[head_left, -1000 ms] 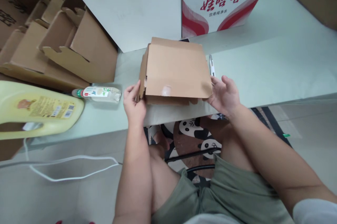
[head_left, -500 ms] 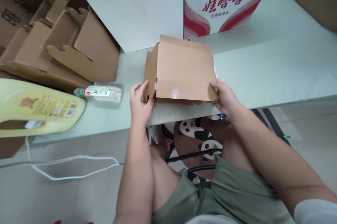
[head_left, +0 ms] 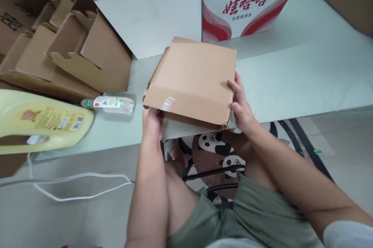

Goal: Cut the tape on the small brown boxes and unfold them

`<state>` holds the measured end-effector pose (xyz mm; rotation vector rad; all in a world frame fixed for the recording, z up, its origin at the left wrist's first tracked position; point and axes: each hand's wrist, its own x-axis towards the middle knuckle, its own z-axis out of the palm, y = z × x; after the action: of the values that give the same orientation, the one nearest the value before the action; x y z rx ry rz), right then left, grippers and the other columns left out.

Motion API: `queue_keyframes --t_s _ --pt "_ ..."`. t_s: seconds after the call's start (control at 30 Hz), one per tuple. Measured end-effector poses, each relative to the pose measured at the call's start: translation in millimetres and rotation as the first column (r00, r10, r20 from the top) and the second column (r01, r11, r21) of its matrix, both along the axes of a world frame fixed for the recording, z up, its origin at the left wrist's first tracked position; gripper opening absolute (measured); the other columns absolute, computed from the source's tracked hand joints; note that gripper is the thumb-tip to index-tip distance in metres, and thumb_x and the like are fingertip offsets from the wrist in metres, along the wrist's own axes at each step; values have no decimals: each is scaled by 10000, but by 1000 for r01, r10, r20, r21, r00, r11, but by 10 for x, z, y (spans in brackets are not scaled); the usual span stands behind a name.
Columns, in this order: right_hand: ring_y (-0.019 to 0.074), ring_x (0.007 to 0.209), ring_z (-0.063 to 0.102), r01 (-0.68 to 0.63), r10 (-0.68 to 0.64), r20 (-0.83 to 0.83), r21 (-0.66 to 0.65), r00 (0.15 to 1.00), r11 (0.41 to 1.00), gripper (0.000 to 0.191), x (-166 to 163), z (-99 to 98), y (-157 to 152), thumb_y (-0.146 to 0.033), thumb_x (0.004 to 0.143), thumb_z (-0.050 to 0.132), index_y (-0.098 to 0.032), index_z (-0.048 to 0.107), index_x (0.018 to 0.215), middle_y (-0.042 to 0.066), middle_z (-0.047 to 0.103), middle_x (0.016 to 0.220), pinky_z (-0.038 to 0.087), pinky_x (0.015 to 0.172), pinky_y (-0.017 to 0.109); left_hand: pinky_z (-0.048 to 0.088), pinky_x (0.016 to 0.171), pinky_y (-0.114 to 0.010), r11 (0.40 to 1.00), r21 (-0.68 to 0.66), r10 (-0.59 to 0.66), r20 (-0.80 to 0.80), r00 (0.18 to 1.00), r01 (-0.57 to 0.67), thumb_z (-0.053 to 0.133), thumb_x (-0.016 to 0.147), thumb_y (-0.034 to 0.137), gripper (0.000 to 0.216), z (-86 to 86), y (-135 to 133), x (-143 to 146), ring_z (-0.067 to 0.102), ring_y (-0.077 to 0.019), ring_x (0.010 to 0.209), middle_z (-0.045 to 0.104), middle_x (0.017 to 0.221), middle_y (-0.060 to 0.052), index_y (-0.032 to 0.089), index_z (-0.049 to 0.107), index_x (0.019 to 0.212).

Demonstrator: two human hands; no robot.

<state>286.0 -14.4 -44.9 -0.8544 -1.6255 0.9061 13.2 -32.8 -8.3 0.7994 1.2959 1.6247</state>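
A brown cardboard box (head_left: 201, 77) is held tilted over the front part of the table, its broad lid face turned up towards me. A piece of clear tape shines near its lower left edge. My left hand (head_left: 153, 123) grips the box's near left corner from below, with most of its fingers hidden behind the cardboard. On the right side, my right hand (head_left: 242, 104) holds the box edge, fingertips resting on the top face. A dark gap shows under the lid's front edge.
On the left of the pale green table (head_left: 291, 77) lie a clear plastic bottle (head_left: 113, 104) and a large yellow jug (head_left: 43, 119). Open cardboard boxes (head_left: 96, 53) stand behind them. White cartons (head_left: 151, 18) and a red-printed white carton (head_left: 241, 14) line the back.
The box has turned and its near left corner has swung left and towards me. The lid's front flap now covers the left opening more. My right hand has shifted up along the side.
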Motion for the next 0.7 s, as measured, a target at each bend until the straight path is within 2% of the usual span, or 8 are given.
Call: queue_keyframes --t_s 0.13,0.23,0.3,0.37,0.43,0.53,0.6,0.7 --pt "287 1618 48 24 -29 -58 -86 998 996 616 -38 48 -20 -744 887 475 -430 474 1416 -83 99 1730 178 1297 538 563 984 -338 1000 1 -5 15 1000 5 807 711 346 459 -13 12 -12 635 -262 1259 731 1256 -25 295 721 1159" --pt "300 1564 278 72 -125 -155 -310 980 948 708 -49 119 -8 -720 845 557 -411 372 1456 -4 262 1689 362 1226 523 561 987 -365 999 -1 -36 -47 998 36 837 667 367 509 -24 1 -50 605 -290 1305 698 1330 -22 313 724 1160" --pt "306 1438 485 86 -217 -198 -518 956 851 818 -26 190 14 -625 807 663 -411 269 1492 39 426 1603 513 1099 501 543 1019 -391 994 -3 -109 -124 986 109 840 649 373 531 -21 -21 -95 570 -317 1347 667 1378 -35 300 730 1164" --pt "308 1255 639 63 -285 -216 -685 934 726 822 29 256 45 -519 756 740 -368 329 1452 64 566 1479 615 926 464 516 1059 -399 978 6 -203 -176 963 208 810 660 381 514 -8 -43 -148 533 -330 1382 623 1431 -50 276 741 1158" --pt "301 1083 711 -4 -290 -239 -777 927 629 649 108 297 77 -443 713 770 -280 516 1288 89 680 1314 645 781 424 526 1035 -385 968 2 -247 -160 956 251 765 673 407 446 8 -55 -195 535 -330 1371 592 1455 -59 248 759 1090" --pt "267 894 738 -101 -220 -260 -831 940 547 393 223 311 102 -357 664 807 -210 654 995 98 765 1026 628 674 370 571 866 -322 988 -45 -151 -136 979 147 766 682 449 303 19 -47 -236 634 -277 1188 644 1308 -70 210 719 862" --pt "230 794 733 -131 -179 -261 -838 949 529 361 267 308 100 -317 629 840 -210 668 927 65 765 885 615 662 345 563 744 -278 995 -68 -81 -156 985 71 814 672 465 342 18 -38 -253 672 -213 994 666 1136 -50 220 641 838" --pt "203 787 732 -170 -130 -298 -793 945 586 393 278 314 85 -304 602 861 -224 666 934 28 761 847 610 730 333 565 707 -276 992 -53 -118 -142 983 111 872 630 467 574 28 -53 -294 681 -188 904 646 1127 -30 298 582 1095"
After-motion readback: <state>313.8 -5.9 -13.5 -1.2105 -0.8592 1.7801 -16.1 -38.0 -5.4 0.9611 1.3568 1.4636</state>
